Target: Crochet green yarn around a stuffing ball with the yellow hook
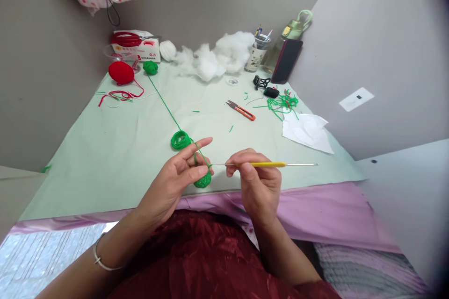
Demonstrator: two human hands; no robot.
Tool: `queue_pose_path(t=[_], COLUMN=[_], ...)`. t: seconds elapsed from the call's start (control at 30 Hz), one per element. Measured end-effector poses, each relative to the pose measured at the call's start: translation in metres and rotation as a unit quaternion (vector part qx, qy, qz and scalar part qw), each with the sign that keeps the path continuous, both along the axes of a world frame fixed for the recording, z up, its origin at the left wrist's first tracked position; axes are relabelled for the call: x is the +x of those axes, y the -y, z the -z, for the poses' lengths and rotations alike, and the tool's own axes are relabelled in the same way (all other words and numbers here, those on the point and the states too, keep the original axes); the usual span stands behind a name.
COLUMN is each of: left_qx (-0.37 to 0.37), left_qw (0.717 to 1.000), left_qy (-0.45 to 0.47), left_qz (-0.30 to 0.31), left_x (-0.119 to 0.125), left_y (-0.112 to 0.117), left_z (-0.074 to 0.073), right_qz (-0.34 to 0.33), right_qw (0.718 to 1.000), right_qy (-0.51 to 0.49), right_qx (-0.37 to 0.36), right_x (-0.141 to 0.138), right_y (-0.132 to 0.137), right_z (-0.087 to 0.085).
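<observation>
Between the thumb and fingers of my left hand (187,168) is a small green crochet piece (202,180). Green yarn runs over the raised index finger of that hand. My right hand (257,175) grips a crochet hook (268,164) by its yellow handle, and the hook's thin metal tip meets the top of the crochet piece. A loose green yarn coil (180,140) lies on the table just beyond my left hand. From it a strand stretches back to a green yarn ball (150,67).
Orange-handled thread snips (241,110) lie mid-table. At the back are a red yarn ball (121,73), white stuffing (213,56), a pen cup (257,53), a bottle (293,30) and a leaning phone (286,61). To the right are green yarn scraps (282,103) and white paper (307,131).
</observation>
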State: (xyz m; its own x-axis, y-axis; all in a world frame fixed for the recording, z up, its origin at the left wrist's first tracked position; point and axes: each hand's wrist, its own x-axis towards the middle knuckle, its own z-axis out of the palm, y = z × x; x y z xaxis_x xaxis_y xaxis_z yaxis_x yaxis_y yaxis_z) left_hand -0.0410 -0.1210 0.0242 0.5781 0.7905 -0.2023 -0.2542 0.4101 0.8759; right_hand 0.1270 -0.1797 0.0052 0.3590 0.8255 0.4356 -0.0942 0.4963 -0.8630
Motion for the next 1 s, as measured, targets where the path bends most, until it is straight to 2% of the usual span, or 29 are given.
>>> queue_pose_path(t=[0.23,0.47,0.6,1.0], left_qx=[-0.023,-0.051,-0.045,-0.032], left_qw=[0.999,0.997,0.996,0.998], left_qy=[0.027,0.057,0.07,0.056], left_qz=[0.001,-0.027,-0.022,-0.013], left_x=[-0.002,0.002,0.002,0.0], left_y=[0.0,-0.002,-0.002,-0.003], left_z=[0.001,0.007,0.009,0.007], right_qz=[0.019,0.004,-0.007,0.018], right_qw=[1.0,0.999,0.998,0.997], right_qy=[-0.01,0.034,0.058,0.079], right_qx=[-0.005,-0.008,0.006,0.016], right_x=[0.002,-0.003,-0.007,-0.008], right_y=[-0.001,0.003,0.005,0.002], right_z=[0.0,-0.002,-0.003,-0.005])
